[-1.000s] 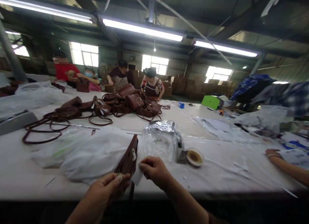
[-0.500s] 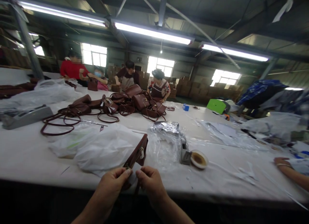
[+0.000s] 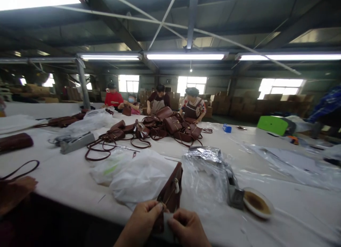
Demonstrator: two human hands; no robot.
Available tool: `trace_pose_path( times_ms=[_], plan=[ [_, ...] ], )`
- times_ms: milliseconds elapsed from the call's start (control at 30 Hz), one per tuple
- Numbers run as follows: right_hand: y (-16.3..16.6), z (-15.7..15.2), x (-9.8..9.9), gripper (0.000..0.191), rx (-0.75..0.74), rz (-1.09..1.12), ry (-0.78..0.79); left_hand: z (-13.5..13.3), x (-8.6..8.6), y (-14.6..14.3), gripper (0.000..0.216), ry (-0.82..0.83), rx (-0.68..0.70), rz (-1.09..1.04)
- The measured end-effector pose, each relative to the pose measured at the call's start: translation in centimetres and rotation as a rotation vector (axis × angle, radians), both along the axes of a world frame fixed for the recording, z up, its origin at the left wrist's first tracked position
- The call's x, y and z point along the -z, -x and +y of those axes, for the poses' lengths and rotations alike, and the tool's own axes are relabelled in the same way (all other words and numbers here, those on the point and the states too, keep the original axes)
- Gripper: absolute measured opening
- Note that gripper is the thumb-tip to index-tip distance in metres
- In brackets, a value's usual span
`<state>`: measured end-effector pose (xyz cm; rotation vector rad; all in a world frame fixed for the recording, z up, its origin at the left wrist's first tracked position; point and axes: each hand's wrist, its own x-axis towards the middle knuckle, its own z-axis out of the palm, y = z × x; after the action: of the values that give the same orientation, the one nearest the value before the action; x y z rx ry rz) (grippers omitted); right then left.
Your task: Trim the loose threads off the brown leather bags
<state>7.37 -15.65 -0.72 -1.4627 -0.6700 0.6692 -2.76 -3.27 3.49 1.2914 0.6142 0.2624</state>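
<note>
A dark brown leather handbag (image 3: 173,190) stands tilted at the near edge of the table, with a zip and a small pale tag on it. My left hand (image 3: 144,222) is closed, thumb and forefinger pinching the bag's near end by its metal fitting. Close beside it, my right hand (image 3: 188,227) pinches a thin white sheet (image 3: 167,224) that hangs between both hands. The bag's lower end is partly hidden behind my fingers. White plastic wrapping (image 3: 141,179) lies heaped left of the bag.
Brown handbags (image 3: 173,125) are piled mid-table. A grey tape dispenser (image 3: 236,195), clear plastic (image 3: 202,179) and a tape roll (image 3: 258,203) lie to the right. Another dispenser (image 3: 77,142) lies left. Several people, including one in an apron (image 3: 193,108), work across the table.
The head view has swung left and up, so the scene sits further right and lower. A co-worker's arm at right has left view. Both hands keep their pinch at the bag.
</note>
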Motion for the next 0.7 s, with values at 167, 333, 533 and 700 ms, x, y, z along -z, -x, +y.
trace_pose_path(
  times_ms=[167,333,533,700],
  plan=[
    [0.2,-0.3,-2.1,0.023,0.004,0.071,0.057,-0.3,-2.3,0.3,0.037,-0.007,0.04,0.056],
    [0.0,-0.1,-2.2,0.019,-0.009,0.089,0.075,-0.1,-2.7,0.3,0.039,-0.03,0.057,0.093],
    [0.0,0.2,-2.7,0.017,-0.055,0.113,0.08,0.4,-2.1,0.3,0.04,-0.07,0.048,0.096],
    [-0.2,0.6,-3.1,0.025,-0.067,0.161,0.123,0.5,-2.0,0.4,0.039,-0.053,0.058,0.084]
  ],
)
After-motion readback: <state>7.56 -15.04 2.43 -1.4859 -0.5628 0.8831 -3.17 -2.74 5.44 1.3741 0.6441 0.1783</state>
